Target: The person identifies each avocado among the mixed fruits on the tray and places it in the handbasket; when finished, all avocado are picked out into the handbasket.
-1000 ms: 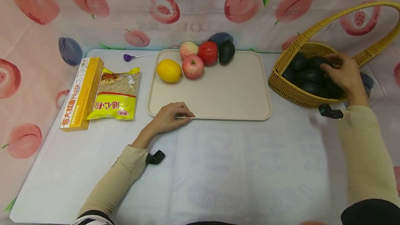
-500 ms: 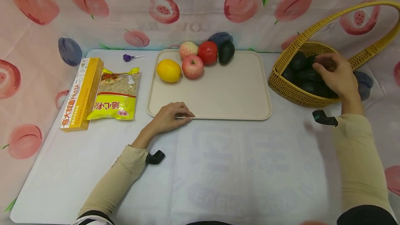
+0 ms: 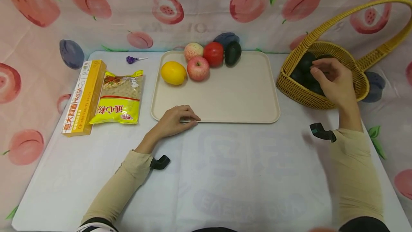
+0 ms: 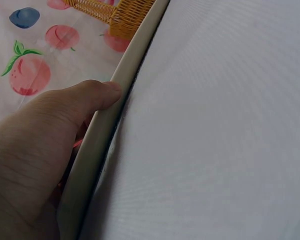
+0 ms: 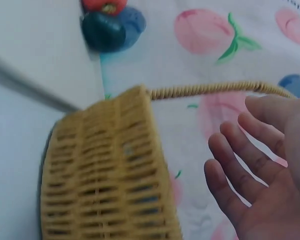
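Note:
In the head view my left hand (image 3: 175,120) pinches the front rim of a beige tray (image 3: 235,96); in the left wrist view the thumb (image 4: 107,92) presses on its outer side. On the tray lie a yellow lemon (image 3: 173,73), a pink-red apple (image 3: 198,68), a pale speckled peach (image 3: 194,52), a red tomato-like fruit (image 3: 214,54) and a dark avocado-like fruit (image 3: 233,53). Over a wicker basket (image 3: 299,90) hovers my right hand (image 3: 336,81). Its fingers are relaxed, holding nothing in the right wrist view. Several dark oval fruits (image 3: 305,62) sit in the basket, partly hidden by the hand.
A yellow pasta box (image 3: 84,97) and a bag of macaroni (image 3: 119,97) lie left of the tray. Behind them is a purple lollipop (image 3: 131,59). The basket's tall handle (image 3: 334,19) arches over its opening. Fruit-printed cloth (image 3: 199,6) hangs along the back.
My right hand has moved left and slightly toward me over the basket, uncovering part of its right inner wall. The left hand and the tray have stayed where they were.

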`<state>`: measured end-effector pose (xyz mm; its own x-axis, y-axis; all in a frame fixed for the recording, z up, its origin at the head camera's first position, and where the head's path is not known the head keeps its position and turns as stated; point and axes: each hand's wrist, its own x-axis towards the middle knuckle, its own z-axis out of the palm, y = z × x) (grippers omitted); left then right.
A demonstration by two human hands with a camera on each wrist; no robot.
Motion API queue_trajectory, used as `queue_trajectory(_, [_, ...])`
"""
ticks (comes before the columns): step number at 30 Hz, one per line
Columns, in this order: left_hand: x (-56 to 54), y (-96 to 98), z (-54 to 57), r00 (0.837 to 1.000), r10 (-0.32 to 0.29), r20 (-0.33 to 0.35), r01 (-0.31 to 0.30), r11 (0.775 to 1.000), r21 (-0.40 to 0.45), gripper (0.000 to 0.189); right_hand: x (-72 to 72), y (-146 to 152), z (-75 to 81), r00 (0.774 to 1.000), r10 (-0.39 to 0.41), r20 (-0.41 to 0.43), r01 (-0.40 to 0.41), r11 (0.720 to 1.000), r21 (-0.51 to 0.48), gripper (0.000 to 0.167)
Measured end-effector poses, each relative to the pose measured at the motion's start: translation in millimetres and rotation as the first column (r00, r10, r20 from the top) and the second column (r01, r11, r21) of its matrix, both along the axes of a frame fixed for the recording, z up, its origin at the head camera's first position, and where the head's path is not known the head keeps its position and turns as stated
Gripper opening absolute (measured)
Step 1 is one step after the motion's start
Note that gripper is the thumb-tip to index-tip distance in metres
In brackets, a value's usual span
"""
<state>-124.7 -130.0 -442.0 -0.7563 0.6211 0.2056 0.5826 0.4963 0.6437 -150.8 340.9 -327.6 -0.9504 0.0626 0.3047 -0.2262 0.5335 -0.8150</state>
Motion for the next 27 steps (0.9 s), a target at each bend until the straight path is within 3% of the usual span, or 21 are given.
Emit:
queue_trajectory(4, [0.7,0.3,1.3,1.0,0.002,-0.01,-0.002,1.0,-0.002,0.013,4.1,-11.7,-1.2,0.998,0.061,-0.032,-0.062,0.998,-0.023,0.027])
queue_trajectory(11, [1.2,0.7,1.2,1.0,0.006,-0.012,-0.006,1.0,-0.009,0.013,-0.6,-19.1,-16.8,0.974,0.211,-0.084,-0.206,0.977,0.063,0.025])
queue_trajectory(17, [1.7,0.3,0.9,1.0,0.005,-0.009,-0.005,1.0,-0.009,0.013,0.0,-32.7,-21.2,0.961,0.269,-0.059,-0.261,0.958,0.118,0.025])
queue_trajectory(27, [2.7,1.2,2.4,1.0,0.011,-0.001,-0.011,1.0,-0.012,0.013,13.8,-75.1,-2.3,0.947,0.319,-0.033,-0.315,0.945,0.09,0.027])
